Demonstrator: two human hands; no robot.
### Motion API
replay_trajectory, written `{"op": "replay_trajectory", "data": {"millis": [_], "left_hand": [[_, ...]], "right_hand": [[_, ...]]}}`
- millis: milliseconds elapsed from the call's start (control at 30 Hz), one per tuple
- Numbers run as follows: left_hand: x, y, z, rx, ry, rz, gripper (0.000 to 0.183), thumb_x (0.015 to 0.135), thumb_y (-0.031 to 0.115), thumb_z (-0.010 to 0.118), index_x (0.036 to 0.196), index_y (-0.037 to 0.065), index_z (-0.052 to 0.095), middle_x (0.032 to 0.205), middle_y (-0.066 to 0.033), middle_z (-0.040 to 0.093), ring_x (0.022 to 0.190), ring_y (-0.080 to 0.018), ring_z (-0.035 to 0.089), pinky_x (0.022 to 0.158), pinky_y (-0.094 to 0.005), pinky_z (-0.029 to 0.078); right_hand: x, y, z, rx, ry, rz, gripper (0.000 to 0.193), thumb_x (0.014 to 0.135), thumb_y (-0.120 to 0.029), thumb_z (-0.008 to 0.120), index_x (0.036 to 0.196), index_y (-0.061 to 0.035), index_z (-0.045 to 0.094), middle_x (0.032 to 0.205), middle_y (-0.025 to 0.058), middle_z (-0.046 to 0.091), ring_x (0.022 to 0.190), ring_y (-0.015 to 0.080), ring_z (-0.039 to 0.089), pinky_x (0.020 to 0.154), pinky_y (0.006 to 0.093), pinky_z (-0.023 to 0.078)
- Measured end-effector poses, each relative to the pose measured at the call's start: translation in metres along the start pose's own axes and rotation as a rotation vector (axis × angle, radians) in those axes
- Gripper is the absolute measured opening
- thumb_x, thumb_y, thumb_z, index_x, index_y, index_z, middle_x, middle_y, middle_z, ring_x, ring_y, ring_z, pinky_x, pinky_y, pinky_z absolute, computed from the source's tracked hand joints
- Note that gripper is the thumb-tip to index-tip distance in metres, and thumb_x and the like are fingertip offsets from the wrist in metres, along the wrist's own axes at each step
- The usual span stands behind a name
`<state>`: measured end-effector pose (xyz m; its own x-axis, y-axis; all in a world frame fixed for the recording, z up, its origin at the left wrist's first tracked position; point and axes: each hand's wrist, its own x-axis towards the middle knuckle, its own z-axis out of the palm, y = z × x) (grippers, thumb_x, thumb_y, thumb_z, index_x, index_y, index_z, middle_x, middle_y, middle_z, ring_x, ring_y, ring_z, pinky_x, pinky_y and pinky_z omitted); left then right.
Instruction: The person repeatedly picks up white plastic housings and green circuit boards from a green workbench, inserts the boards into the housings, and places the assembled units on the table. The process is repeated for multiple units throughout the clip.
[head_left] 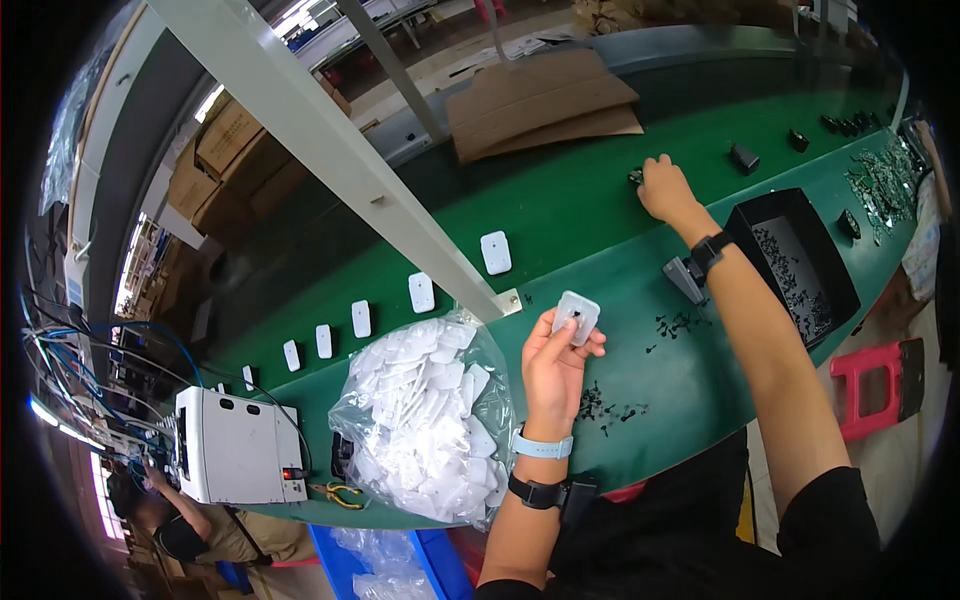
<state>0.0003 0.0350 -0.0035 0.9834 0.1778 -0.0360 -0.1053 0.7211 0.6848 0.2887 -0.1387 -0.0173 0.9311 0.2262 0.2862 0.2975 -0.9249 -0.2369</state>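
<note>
My left hand (553, 385) holds up a white rounded plastic cover (580, 312), thumb across its face; a small black piece shows near the cover's middle. Out over the green conveyor belt (560, 215), my right hand (665, 190) has its fingers closed on a small black part (635, 176), mostly hidden by the fingers. Several white covers lie spaced along the belt at left, the nearest white cover (495, 253) beyond the metal post. Small loose black pieces (600, 405) are scattered on the green table beside my left wrist.
A clear bag (425, 410) heaped with white covers sits left of my left arm. To the right stands a black tray (795, 265) of small black pieces. A slanted metal post (350, 170) crosses the belt. Pliers (338, 494) lie beside a white machine (240, 445). Other people work at both sides.
</note>
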Motion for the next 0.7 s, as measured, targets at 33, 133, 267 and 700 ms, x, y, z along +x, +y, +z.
{"op": "replay_trajectory", "data": {"millis": [33,133,267,700], "left_hand": [[-0.002,0.002,0.002,0.003,0.003,0.005,0.018,0.101,0.01,0.053,0.115,-0.001,0.057,0.104,-0.0128,0.066,0.083,-0.0224,0.067,0.071,-0.0333,0.052],[-0.001,0.002,0.007,0.005,-0.007,-0.016,0.017,0.102,0.011,0.052,0.115,0.0,0.056,0.105,-0.0099,0.064,0.082,-0.0209,0.062,0.07,-0.0322,0.047],[0.0,0.002,0.0,0.001,0.022,0.016,0.027,0.104,0.017,0.05,0.124,-0.001,0.055,0.11,-0.0103,0.065,0.086,-0.0219,0.061,0.073,-0.0329,0.047],[0.005,-0.011,0.013,-0.01,0.08,0.014,0.047,0.107,0.018,0.045,0.145,-0.009,0.039,0.139,-0.0198,0.055,0.126,-0.0348,0.057,0.11,-0.0454,0.046]], "right_hand": [[-0.014,-0.018,-0.017,0.111,0.023,-0.041,0.031,0.087,-0.013,0.067,0.11,0.0058,0.06,0.113,0.0257,0.059,0.1,0.0397,0.066,0.087,0.0468,0.056],[-0.059,-0.049,-0.063,0.63,-0.084,-0.157,0.038,0.086,-0.013,0.073,0.115,0.0052,0.059,0.107,0.0188,0.064,0.094,0.0282,0.067,0.085,0.0382,0.056],[-0.114,-0.06,-0.079,1.342,-0.332,-0.078,0.045,0.084,-0.006,0.078,0.121,0.0033,0.054,0.107,0.0109,0.067,0.095,0.0158,0.066,0.086,0.0307,0.054],[-0.155,-0.035,-0.073,1.622,-0.623,-0.103,0.038,0.093,-0.002,0.069,0.128,0.0027,0.058,0.115,0.0118,0.068,0.112,0.0174,0.064,0.098,0.0311,0.052]]}}
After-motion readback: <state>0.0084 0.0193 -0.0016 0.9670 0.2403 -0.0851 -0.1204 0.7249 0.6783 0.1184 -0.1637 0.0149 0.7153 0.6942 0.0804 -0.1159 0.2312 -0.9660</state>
